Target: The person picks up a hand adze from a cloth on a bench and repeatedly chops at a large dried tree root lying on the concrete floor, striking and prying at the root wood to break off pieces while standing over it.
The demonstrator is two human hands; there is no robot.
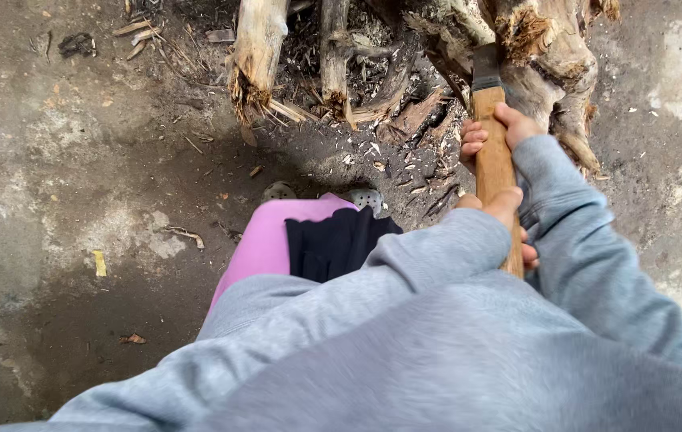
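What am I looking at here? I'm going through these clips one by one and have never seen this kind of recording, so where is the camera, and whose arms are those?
There is only one picture, and it comes from a camera worn on a person's head, looking down. The grey sleeves filling the bottom are that person's own arms; no machine is involved.

Both hands grip the wooden handle of an axe-like tool. The right hand is higher up, near the dark metal head; the left hand holds lower down, largely hidden by its sleeve. The metal head rests against a big rough piece of split wood.

On the stained concrete ground lie more splintered logs and scattered wood chips. Below, you see pink and black clothing and the tips of pale shoes.
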